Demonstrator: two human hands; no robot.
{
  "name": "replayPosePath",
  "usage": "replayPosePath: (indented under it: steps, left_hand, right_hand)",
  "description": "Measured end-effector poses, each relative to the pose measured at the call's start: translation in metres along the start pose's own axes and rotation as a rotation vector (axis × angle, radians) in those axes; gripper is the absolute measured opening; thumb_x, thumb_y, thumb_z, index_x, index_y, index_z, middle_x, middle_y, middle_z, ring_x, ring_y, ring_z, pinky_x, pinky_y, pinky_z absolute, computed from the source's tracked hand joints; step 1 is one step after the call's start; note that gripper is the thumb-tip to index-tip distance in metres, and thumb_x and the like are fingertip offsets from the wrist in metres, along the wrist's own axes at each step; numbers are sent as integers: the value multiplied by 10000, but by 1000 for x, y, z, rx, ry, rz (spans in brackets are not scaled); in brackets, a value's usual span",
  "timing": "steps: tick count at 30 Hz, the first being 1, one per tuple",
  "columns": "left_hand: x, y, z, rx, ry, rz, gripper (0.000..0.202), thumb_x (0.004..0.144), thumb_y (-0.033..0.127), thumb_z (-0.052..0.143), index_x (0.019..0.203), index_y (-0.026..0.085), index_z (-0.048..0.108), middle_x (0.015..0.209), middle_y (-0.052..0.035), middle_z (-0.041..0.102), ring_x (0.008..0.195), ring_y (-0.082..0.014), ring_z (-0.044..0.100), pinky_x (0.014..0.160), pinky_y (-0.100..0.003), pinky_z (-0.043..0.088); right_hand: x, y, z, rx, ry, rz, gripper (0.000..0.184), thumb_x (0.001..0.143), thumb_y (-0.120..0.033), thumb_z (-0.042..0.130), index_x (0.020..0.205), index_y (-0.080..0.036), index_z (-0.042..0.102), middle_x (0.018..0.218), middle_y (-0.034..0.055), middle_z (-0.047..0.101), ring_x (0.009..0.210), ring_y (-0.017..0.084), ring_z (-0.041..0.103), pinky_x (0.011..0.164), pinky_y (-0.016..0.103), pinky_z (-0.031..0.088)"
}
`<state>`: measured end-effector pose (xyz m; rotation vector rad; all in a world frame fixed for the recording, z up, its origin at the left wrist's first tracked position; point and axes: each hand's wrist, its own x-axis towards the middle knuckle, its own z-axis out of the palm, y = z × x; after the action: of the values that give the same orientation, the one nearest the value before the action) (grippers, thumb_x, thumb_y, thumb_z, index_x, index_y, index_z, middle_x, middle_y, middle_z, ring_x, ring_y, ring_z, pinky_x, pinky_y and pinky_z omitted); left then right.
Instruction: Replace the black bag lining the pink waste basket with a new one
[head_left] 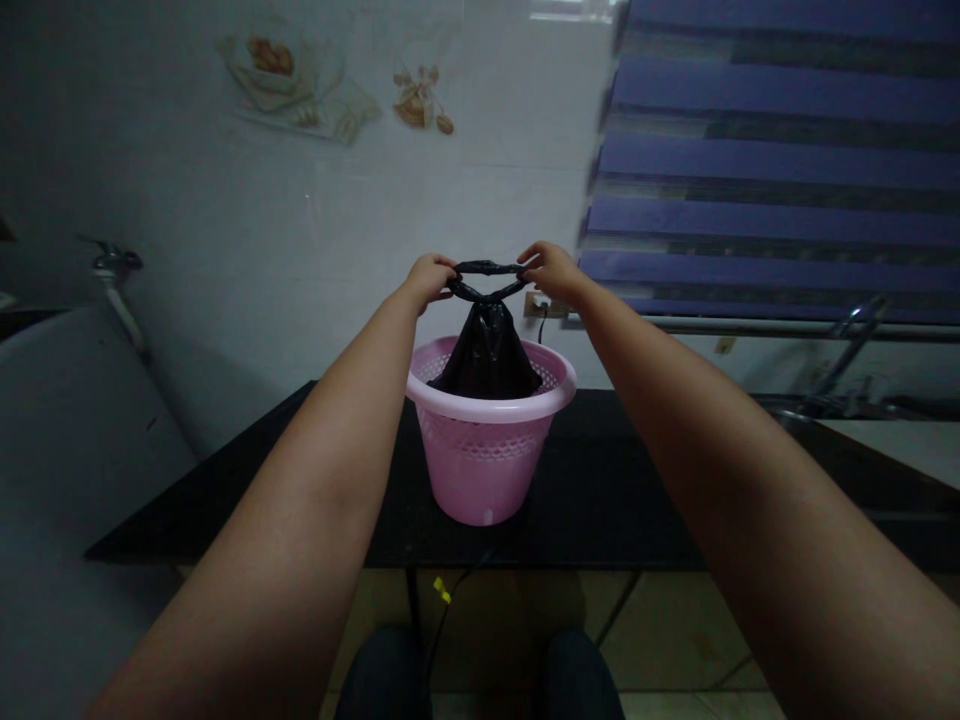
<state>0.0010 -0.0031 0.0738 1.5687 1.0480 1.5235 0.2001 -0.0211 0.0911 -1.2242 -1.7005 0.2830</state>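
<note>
Left hand [433,280] and right hand [553,272] pinch the looped black plastic bag [491,350], neck already gathered, lower part still inside the pink basket [484,470]!

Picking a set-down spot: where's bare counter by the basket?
Counter is bare between basket and right arm; narrower strip between basket and left arm. Crowded: above the basket, where left hand and right hand hold the bag.

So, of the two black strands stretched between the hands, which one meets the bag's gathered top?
The lower strand, dipping to meet the gathered black bag; the upper strand runs nearly straight above it.
</note>
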Motion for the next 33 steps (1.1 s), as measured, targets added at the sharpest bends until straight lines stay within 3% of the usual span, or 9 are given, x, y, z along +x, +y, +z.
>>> replayPosePath:
  steps: [17, 27, 33]
  left_hand:
    - [7, 14, -2, 57, -7, 55, 256, 650, -50, 515, 752, 185, 513, 738, -38, 611, 883, -214, 632, 879, -437, 481]
    - [6, 26, -6, 98, -59, 162, 212, 673, -30, 495, 704, 178, 466, 691, 9, 572, 802, -164, 610, 860, -419, 482]
    - [4, 32, -5, 127, -93, 199, 202, 608, -36, 467, 667, 140, 547, 749, -47, 595, 885, -207, 612, 899, -450, 450]
  right_hand:
    - [19, 4, -12, -75, 10, -146, 260, 658, 65, 554, 853, -108, 564, 728, 34, 562, 715, 132, 527, 744, 333, 478]
    - [19, -11, -21, -81, 37, -139, 262, 662, 104, 562, 789, -119, 507, 656, 8, 508, 718, 121, 528, 713, 275, 455]
    - [21, -12, -28, -116, -17, -214, 191, 677, 96, 540, 677, -93, 563, 581, 14, 468, 723, 128, 530, 720, 278, 458]
